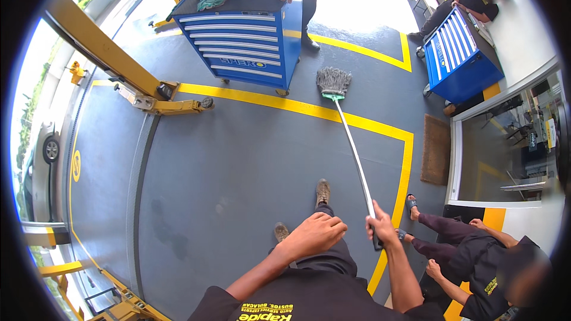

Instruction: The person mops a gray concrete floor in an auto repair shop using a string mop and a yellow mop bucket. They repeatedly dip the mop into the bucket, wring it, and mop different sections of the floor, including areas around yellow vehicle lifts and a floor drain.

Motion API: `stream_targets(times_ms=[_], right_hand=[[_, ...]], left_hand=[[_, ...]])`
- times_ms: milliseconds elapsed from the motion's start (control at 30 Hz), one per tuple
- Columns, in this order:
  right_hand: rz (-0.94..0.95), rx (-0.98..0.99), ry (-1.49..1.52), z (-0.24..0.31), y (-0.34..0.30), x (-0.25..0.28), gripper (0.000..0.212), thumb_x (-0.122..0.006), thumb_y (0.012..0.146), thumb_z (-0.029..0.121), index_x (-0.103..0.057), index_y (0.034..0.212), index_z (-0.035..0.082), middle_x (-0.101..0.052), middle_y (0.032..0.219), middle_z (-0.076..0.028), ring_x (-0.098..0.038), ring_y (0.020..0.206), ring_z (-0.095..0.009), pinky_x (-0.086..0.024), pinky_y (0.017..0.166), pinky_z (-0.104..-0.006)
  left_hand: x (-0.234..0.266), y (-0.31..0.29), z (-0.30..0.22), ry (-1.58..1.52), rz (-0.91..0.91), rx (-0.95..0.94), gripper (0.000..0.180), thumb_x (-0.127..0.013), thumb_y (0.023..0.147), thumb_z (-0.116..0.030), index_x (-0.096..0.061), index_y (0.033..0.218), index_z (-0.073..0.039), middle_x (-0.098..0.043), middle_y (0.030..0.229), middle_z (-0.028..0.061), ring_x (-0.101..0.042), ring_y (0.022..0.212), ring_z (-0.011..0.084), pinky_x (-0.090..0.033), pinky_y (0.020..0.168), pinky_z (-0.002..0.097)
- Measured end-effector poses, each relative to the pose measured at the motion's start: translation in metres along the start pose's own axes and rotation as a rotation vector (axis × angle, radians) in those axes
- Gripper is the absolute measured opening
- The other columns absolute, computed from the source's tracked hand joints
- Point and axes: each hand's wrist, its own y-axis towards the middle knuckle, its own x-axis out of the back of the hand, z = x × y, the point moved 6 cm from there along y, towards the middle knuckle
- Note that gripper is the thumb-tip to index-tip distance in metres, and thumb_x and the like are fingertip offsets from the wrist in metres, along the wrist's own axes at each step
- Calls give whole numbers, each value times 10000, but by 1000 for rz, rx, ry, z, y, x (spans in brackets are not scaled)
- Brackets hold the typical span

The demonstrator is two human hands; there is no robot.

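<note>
My right hand is wrapped round the black grip at the end of a mop. Its pale pole slants away from me across the floor to a green clamp and a grey string head, which lies on the floor just beyond a yellow line. Closer to my middle, my left hand hangs in front of my body with its fingers curled in, apart from the mop, and nothing shows in it.
A blue tool cabinet on casters stands ahead, a person's hand on its top. Another blue cabinet is at the far right, a person beside it. A yellow lift post rises at left. One person sits at right near a brown doormat.
</note>
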Motion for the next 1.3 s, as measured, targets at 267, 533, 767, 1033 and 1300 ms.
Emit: stream_targets(times_ms=[267, 533, 767, 1033, 1300], right_hand=[[-52, -257, 218, -57, -158, -91, 828, -609, 1011, 1, -170, 1704, 113, -581, 692, -52, -547, 497, -136, -493, 439, -310], [8, -129, 122, 32, -36, -27, 842, -606, 968, -11, -195, 1696, 91, -578, 696, -56, -538, 476, -131, -474, 406, -302], [61, 66, -12, 157, 185, -13, 763, -596, 967, 12, -288, 1664, 47, -566, 694, -52, -535, 478, -131, -473, 404, -306], [-91, 322, -35, 171, 379, -80, 746, -560, 912, 19, -347, 1627, 19, -582, 661, -61, -591, 489, -166, -498, 425, -356], [44, 92, 19, 28, 144, -96, 859, -556, 953, -25, -158, 1704, 95, -571, 718, -48, -543, 503, -136, -488, 425, -320]], left_hand=[[-32, -81, 33, -5, 379, 85, 231, -548, 1075, -242, -699, 1119, -73, -717, 1057, 84, -702, 1054, 290, -497, 1035, 436], [3, -61, 68, -15, 136, 366, 255, -546, 1070, -243, -707, 1181, -79, -724, 1112, 83, -681, 1098, 293, -494, 1018, 431], [-6, -29, 56, -73, 99, 517, 254, -554, 1072, -240, -694, 1213, -81, -717, 1136, 77, -678, 1095, 281, -495, 1013, 428], [36, -29, 41, -99, -69, 638, 231, -584, 1066, -243, -701, 1195, -90, -724, 1136, 78, -686, 1094, 274, -500, 1009, 435], [6, -65, 38, -65, -15, 399, 230, -574, 1070, -248, -699, 1174, -86, -727, 1114, 74, -693, 1063, 280, -499, 1008, 434]])
